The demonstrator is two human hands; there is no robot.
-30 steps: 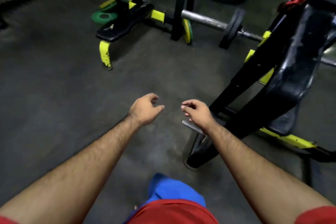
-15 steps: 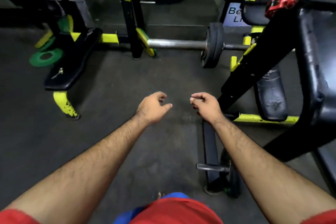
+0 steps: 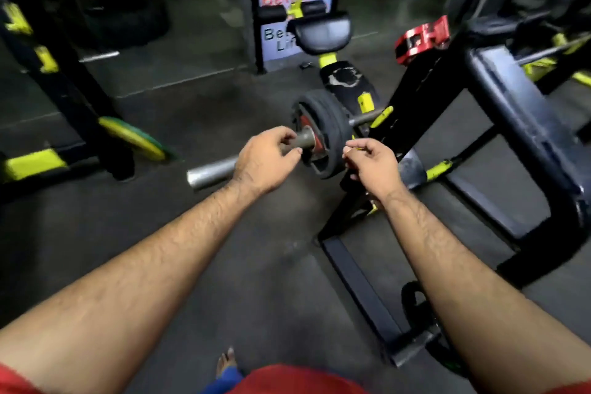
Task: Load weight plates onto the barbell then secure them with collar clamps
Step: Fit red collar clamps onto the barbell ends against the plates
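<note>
While both hands hover with loosely curled fingers holding nothing, the left hand point(image 3: 265, 158) hangs over the smooth steel barbell sleeve point(image 3: 212, 171); the right hand point(image 3: 372, 166) hangs beside the black rubbery weight plates point(image 3: 323, 133) already on it. A red collar clamp point(image 3: 422, 38) rests on the padded frame point(image 3: 511, 99).

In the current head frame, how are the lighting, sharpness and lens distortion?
Head view: dim gym light, dark corners; soft overall, the left hand and right hand slightly smeared; glare on the bare barbell sleeve; wide-angle bending of the rack frame at the edges.
</note>
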